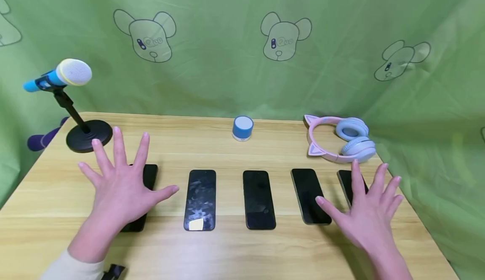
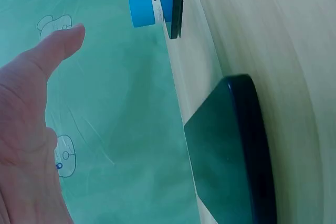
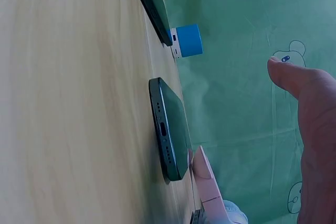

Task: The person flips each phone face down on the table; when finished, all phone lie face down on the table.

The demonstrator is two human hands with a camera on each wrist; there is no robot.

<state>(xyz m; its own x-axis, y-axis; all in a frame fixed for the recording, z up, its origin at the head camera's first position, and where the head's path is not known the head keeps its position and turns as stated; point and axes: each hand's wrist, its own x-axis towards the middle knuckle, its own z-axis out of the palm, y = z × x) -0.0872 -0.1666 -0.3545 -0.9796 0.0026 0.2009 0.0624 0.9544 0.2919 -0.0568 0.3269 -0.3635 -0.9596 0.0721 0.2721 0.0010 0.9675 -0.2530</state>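
Note:
Both hands hover over a row of several dark phones on the wooden table. With fingers spread, the left hand (image 1: pixel 119 187) overlaps the leftmost phone (image 1: pixel 150 177) in the head view and hides much of it. Right of it lie a phone with a pale patch near its lower end (image 1: pixel 199 198) and a plain black phone (image 1: pixel 259 200). My right hand (image 1: pixel 369 212), also spread and holding nothing, covers part of the rightmost phone (image 1: pixel 345 181); its thumb overlaps the neighbouring phone (image 1: pixel 308 193). In the wrist views, each thumb stands apart from the phones.
A blue microphone (image 1: pixel 62 76) on a black round-based stand is at the table's back left. A small blue and white cylinder (image 1: pixel 242 128) stands at the back middle. Pink and blue cat-ear headphones (image 1: pixel 318 149) lie back right. A green curtain (image 1: pixel 219 73) hangs behind.

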